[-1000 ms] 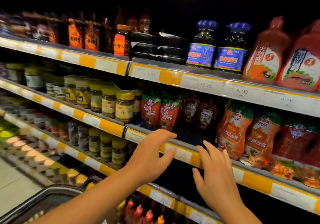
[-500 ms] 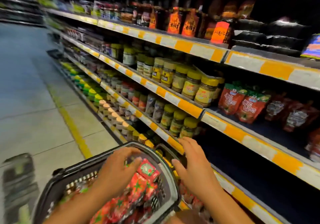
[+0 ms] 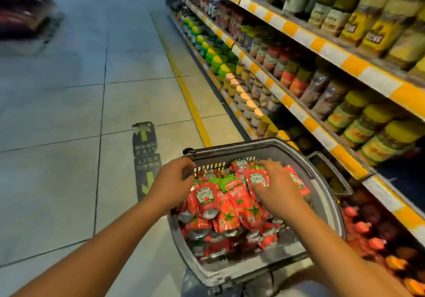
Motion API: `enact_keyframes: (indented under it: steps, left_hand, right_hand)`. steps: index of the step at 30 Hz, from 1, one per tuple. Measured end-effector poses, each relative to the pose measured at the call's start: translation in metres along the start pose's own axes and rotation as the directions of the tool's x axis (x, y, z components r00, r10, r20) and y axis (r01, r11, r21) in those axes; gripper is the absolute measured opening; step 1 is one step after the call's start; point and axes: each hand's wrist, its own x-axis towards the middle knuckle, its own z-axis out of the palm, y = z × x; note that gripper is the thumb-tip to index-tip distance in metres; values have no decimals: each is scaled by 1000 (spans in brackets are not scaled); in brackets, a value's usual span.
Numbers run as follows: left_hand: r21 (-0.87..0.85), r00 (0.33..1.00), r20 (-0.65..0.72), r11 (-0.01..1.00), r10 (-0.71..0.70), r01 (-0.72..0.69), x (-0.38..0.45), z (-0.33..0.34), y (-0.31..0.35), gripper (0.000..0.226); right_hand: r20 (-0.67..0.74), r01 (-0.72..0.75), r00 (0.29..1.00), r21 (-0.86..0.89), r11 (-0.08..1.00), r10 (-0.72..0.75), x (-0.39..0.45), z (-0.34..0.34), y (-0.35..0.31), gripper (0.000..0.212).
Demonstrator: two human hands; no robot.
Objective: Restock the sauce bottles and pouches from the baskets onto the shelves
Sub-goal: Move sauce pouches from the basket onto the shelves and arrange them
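Reaching hands (image 3: 171, 181) (image 3: 277, 187) dig among ketchup pouches (image 3: 226, 201) in basket (image 3: 326, 193) beside jar-lined shelves (image 3: 296, 110).

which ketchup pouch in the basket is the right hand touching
The upright red pouch with the white label, directly under the right hand fingertips.

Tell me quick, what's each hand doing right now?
Left hand: fingers curled at the basket far rim; whether it holds anything cannot be told.
Right hand: open, fingers spread on the red sauce pouches.
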Motion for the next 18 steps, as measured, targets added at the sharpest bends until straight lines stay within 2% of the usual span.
enact_keyframes:
  steps: [7,11,14,16,18]
  left_hand:
    - [97,995,-57,992,-77,82,12,13,-12,20]
    - [150,985,3,974,-170,167,12,23,-18,26]
    - [262,985,41,953,-170,154,9,34,-16,14]
    - [380,986,86,920,-144,101,9,41,-11,7]
    - [512,976,159,857,-149,47,11,50,-6,21]
  right_hand:
    - [36,-125,992,41,991,123,35,47,5,55]
    - [-8,-175,984,87,981,176,42,65,20,46]
    - [-25,-181,982,120,976,185,46,69,23,31]
    - [53,-177,984,158,971,171,46,76,14,29]
    - [161,-155,979,182,971,126,42,88,1,41]
